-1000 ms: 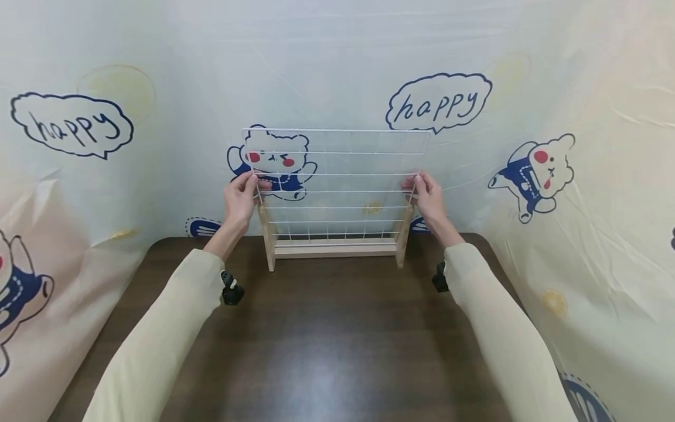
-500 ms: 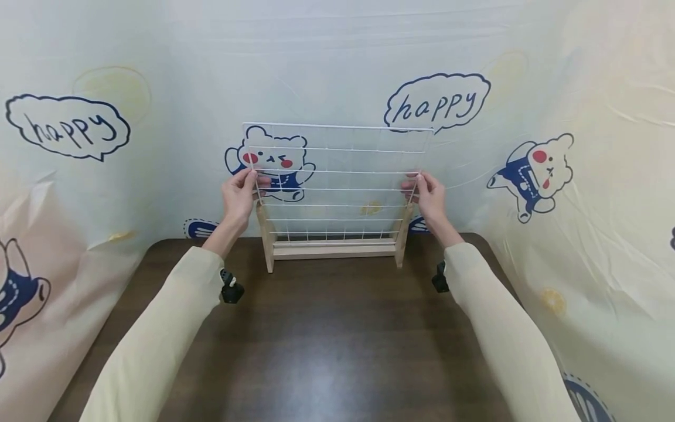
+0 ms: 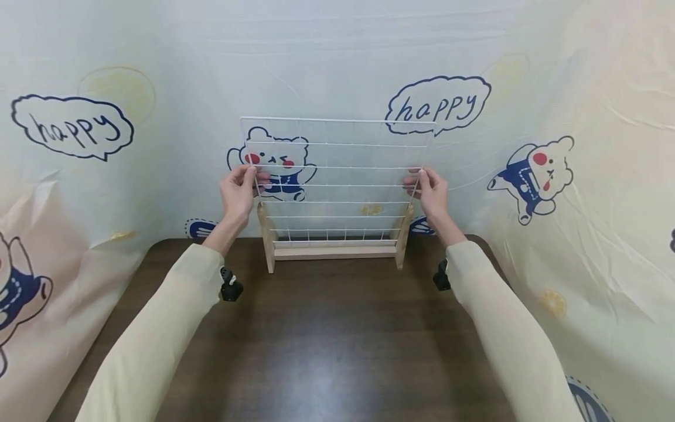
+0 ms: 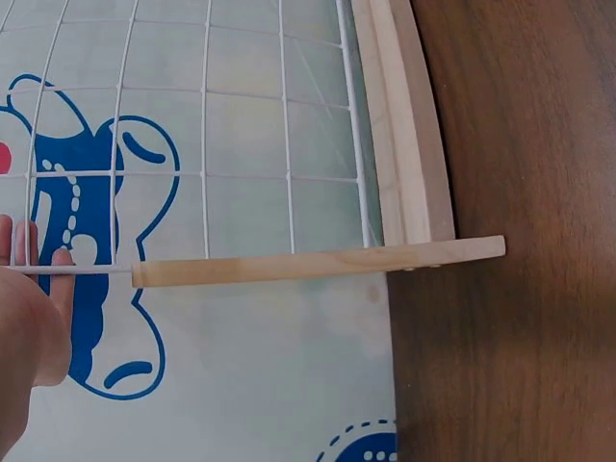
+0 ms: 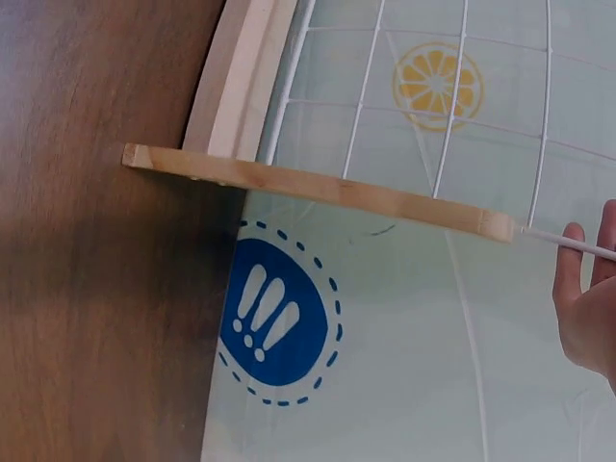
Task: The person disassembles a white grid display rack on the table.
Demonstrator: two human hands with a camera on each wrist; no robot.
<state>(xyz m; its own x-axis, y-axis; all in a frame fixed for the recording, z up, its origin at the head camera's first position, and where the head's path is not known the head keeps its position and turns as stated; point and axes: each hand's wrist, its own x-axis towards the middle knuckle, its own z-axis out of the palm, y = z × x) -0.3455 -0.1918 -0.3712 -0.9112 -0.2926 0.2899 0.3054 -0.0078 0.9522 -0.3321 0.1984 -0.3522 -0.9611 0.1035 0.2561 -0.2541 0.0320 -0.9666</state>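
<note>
A white wire grid panel (image 3: 337, 167) stands up from a pale wooden stand (image 3: 334, 252), which has two side uprights joined by a bar low between them. My left hand (image 3: 237, 192) pinches the grid's left side wire between thumb and fingers, just above the left upright. At the same height on the other side, my right hand (image 3: 433, 194) pinches the right side wire. In the left wrist view, the side wire meets the tip of the upright (image 4: 289, 265). The right wrist view has the wire at the other upright's end (image 5: 496, 225), beside my fingers.
The stand is near the back edge of a dark brown wooden table (image 3: 327, 328). Close behind hangs a pale curtain (image 3: 337, 70) printed with cartoon bears and "happy" bubbles, and it also runs along both sides. Small black cameras (image 3: 231, 286) sit at my wrists.
The grid's top edge has risen a little, and both hands have moved slightly upward with it. The wooden stand keeps its place and both grips stay on the side wires.
</note>
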